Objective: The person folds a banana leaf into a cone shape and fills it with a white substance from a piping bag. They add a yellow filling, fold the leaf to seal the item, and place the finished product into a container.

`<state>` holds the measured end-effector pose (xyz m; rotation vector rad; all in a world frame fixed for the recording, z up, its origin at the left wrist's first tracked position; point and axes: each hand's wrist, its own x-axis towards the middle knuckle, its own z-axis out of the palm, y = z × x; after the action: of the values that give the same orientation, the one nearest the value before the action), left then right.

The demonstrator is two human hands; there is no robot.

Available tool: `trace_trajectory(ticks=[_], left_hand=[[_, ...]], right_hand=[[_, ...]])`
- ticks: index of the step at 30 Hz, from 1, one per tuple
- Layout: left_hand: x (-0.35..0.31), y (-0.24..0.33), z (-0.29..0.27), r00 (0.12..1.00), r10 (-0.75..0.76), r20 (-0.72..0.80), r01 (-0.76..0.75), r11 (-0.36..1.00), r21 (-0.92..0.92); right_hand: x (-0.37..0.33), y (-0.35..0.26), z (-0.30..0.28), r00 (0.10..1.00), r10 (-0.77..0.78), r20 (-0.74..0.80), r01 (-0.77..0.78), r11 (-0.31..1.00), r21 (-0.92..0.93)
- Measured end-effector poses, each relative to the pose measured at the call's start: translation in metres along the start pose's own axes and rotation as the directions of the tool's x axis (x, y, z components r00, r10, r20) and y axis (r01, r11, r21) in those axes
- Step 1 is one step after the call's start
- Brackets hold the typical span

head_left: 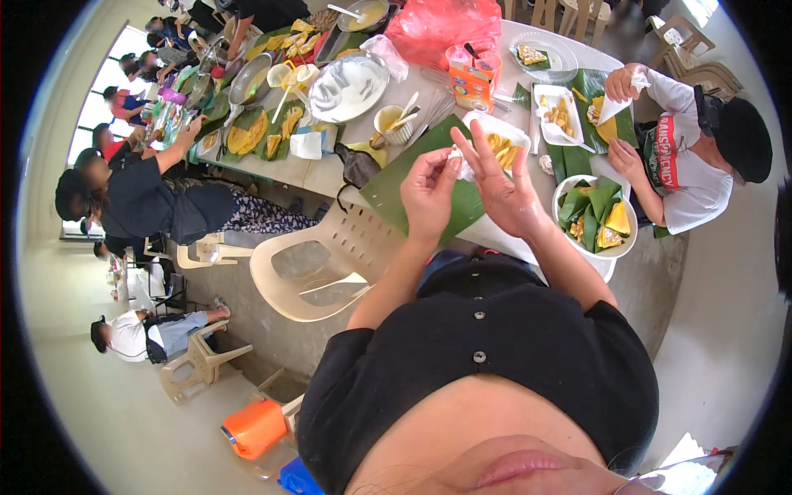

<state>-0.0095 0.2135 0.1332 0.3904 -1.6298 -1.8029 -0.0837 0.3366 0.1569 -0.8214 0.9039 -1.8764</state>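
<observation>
My left hand (431, 191) is closed in a pinch on a crumpled white tissue (464, 168), beside the fingers of my right hand (511, 198). The right hand is open, fingers spread and upright, with whitish smears on the skin. Both are raised above a green banana leaf (388, 188) spread on the table. Just beyond the right fingers stands a white tray (478, 118) with yellow strips of food (502, 152), partly hidden by that hand. To the right sits a white bowl (630, 239) holding leaf pieces and yellow filled portions (610, 238).
At the right, a person in a black cap (742, 136) holds a white cone (610, 110) over yellow food. A large whitish basin (348, 86), a whisk (431, 111), an orange box (472, 78) and a red plastic bag (445, 31) crowd the table. A beige chair (272, 280) stands left.
</observation>
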Motion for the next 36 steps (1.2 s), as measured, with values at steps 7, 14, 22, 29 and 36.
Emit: trace_trajectory(ticks=[7, 14, 22, 29, 36], left_hand=[[-0.010, 0.013, 0.012, 0.901, 0.351, 0.255, -0.433, 0.773, 0.464], [0.008, 0.017, 0.024, 0.918, 0.367, 0.149, -0.391, 0.784, 0.482], [-0.009, 0.018, 0.045, 0.898, 0.362, 0.249, -0.439, 0.757, 0.483], [-0.020, 0.012, 0.051, 0.856, 0.410, 0.315, -0.514, 0.742, 0.430], [-0.026, 0.004, 0.045, 0.849, 0.364, 0.383, -0.484, 0.827, 0.287]], right_hand=[[-0.002, 0.002, -0.015, 0.994, -0.023, -0.105, 0.053, 0.953, 0.298], [-0.006, 0.004, -0.033, 0.996, 0.064, -0.064, -0.007, 0.757, 0.653], [-0.004, 0.015, -0.041, 0.991, 0.039, -0.129, 0.033, 0.856, 0.516], [-0.007, 0.019, -0.039, 0.970, -0.008, -0.242, 0.103, 0.918, 0.382], [-0.010, 0.012, -0.045, 0.927, 0.035, -0.374, 0.151, 0.877, 0.457]])
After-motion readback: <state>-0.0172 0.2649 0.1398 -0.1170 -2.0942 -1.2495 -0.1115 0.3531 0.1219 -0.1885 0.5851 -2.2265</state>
